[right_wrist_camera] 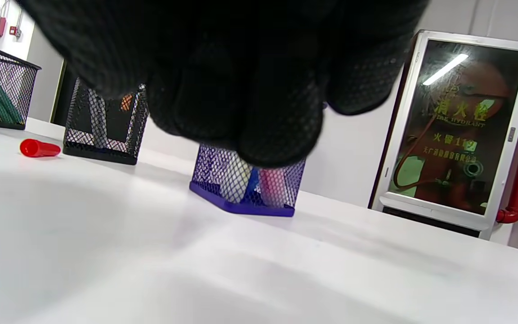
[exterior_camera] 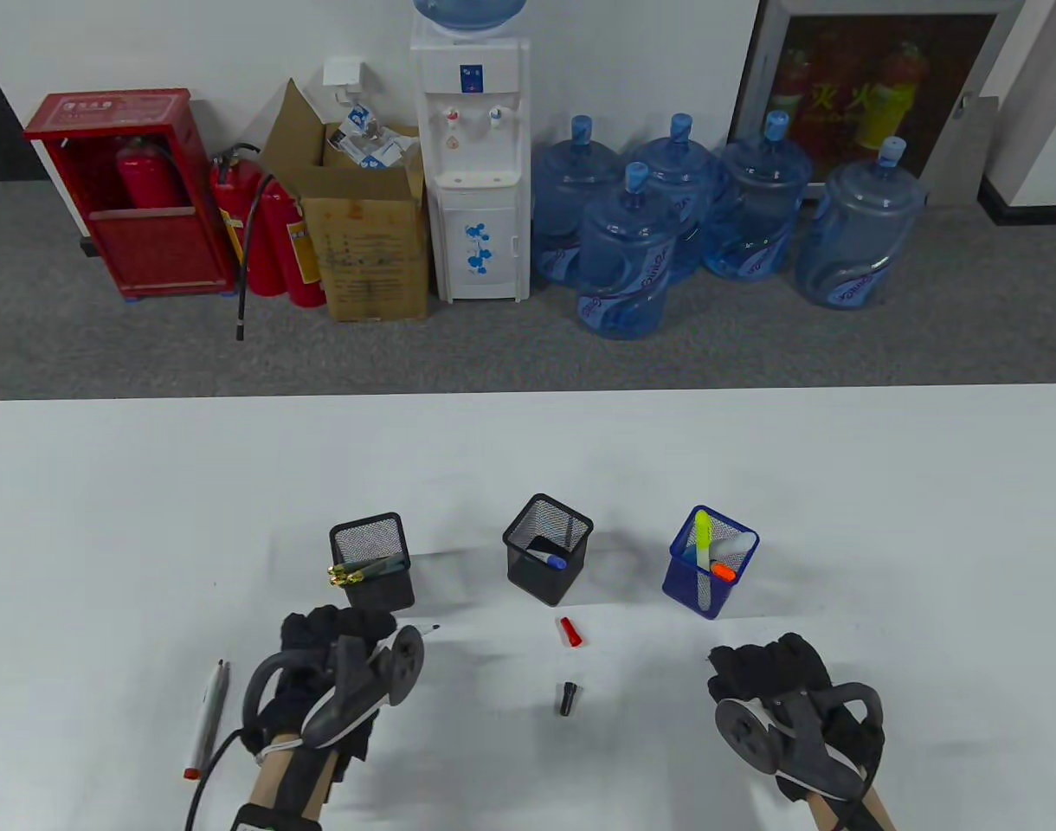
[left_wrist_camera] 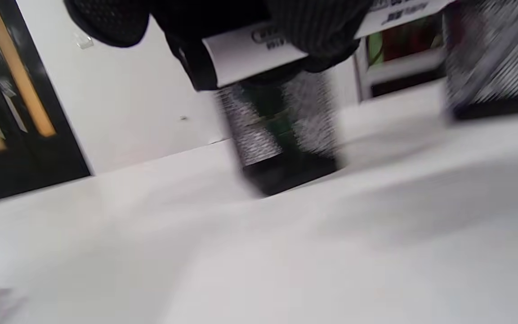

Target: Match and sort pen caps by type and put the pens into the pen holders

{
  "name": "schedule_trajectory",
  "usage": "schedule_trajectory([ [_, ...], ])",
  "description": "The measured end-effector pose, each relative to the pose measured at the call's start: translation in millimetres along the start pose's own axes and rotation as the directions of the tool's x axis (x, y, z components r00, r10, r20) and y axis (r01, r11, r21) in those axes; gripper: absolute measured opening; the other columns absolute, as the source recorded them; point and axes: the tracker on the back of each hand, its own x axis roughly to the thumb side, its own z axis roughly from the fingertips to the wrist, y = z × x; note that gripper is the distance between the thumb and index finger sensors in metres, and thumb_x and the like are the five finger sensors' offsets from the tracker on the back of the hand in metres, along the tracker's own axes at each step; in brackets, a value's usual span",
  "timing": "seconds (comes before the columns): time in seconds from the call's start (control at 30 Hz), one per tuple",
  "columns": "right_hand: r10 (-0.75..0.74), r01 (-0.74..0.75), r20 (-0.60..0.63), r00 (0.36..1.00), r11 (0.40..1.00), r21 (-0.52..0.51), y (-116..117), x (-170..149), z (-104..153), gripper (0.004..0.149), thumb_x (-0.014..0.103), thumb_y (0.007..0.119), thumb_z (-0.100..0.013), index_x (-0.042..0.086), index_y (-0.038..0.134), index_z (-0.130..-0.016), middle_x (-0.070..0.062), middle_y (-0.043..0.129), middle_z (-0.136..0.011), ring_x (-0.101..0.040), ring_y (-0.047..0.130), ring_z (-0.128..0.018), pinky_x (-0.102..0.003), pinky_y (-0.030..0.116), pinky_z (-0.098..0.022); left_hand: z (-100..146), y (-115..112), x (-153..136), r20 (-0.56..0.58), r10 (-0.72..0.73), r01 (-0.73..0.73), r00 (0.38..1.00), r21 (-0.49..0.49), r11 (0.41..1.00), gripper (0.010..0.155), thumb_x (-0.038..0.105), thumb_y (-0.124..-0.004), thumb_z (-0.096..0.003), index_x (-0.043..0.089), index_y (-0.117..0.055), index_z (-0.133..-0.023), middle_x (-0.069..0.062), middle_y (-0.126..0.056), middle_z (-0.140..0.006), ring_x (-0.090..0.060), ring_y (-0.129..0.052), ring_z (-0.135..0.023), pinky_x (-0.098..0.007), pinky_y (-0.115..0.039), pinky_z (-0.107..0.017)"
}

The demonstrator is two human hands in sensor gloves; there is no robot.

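Observation:
My left hand (exterior_camera: 342, 636) grips an uncapped white marker (exterior_camera: 411, 632) just in front of the left black mesh holder (exterior_camera: 372, 558), which holds green and gold pens. In the left wrist view the fingers (left_wrist_camera: 317, 31) curl round the marker's labelled white body (left_wrist_camera: 259, 51). A red cap (exterior_camera: 569, 632) and a black cap (exterior_camera: 567, 698) lie on the table between my hands. The middle black holder (exterior_camera: 547, 547) contains a blue-capped marker. The blue holder (exterior_camera: 711, 561) has highlighters in it. My right hand (exterior_camera: 762, 665) hovers low with loosely curled fingers (right_wrist_camera: 241, 103), holding nothing visible.
A slim pen with a red end (exterior_camera: 206, 718) lies at the left of my left hand. The white table (exterior_camera: 883, 485) stretches wide behind the holders. Water bottles, a dispenser and fire extinguishers stand on the floor beyond the far edge.

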Motion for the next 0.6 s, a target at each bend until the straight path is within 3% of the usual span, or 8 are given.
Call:
schedule_trajectory([
  [0.1,-0.012,0.012,0.007,1.0,1.0,-0.009,-2,3,1,0.044,0.055,0.073,-0.036,0.029,0.092,-0.066,0.014,0.1,-0.051,-0.008,0.104,-0.043,-0.049,0.085,-0.062,6,-3,29,0.054,0.037,-0.04,0.998,0.058,0.998,0.055,0.026,-0.068,-0.0431,0.04,-0.063,-0.096,0.002,-0.079,-0.099,-0.031,-0.089,-0.091,-0.066,-0.062,-0.074],
  [0.17,-0.031,0.031,0.004,1.0,0.999,-0.029,-4,4,0,0.039,0.058,0.072,-0.034,0.031,0.091,-0.055,0.015,0.098,-0.045,-0.008,0.102,-0.038,-0.047,0.086,-0.06,9,-10,40,0.077,0.014,-0.021,0.997,0.094,0.995,0.054,0.027,-0.067,-0.0431,0.04,-0.063,-0.096,0.003,-0.079,-0.099,-0.029,-0.091,-0.09,-0.065,-0.063,-0.074],
  [0.27,-0.063,0.063,-0.007,0.998,0.998,-0.018,-5,6,-3,0.038,0.059,0.071,-0.035,0.031,0.091,-0.052,0.015,0.097,-0.042,-0.009,0.1,-0.034,-0.045,0.087,-0.056,11,-14,42,0.092,-0.055,0.045,0.994,0.107,0.993,0.054,0.027,-0.067,-0.0429,0.04,-0.063,-0.096,0.003,-0.08,-0.098,-0.029,-0.091,-0.089,-0.065,-0.063,-0.074],
  [0.43,-0.016,0.017,0.038,0.999,1.0,-0.007,-8,20,-14,0.044,0.053,0.075,-0.036,0.031,0.09,-0.071,0.01,0.099,-0.06,-0.008,0.102,-0.04,-0.039,0.091,-0.049,17,-13,28,0.081,-0.019,0.01,0.997,0.12,0.993,0.054,0.027,-0.068,-0.043,0.04,-0.064,-0.096,0.003,-0.08,-0.098,-0.029,-0.091,-0.089,-0.065,-0.063,-0.074],
  [0.6,0.043,-0.051,0.182,0.982,0.998,0.039,-15,68,-35,0.055,0.045,0.08,-0.035,0.034,0.08,-0.089,0.01,0.093,-0.085,-0.004,0.103,-0.05,-0.033,0.094,-0.045,20,-14,17,0.072,0.007,-0.015,0.997,0.101,0.995,0.054,0.028,-0.068,-0.043,0.039,-0.065,-0.096,0.002,-0.081,-0.098,-0.029,-0.092,-0.088,-0.065,-0.063,-0.074],
])
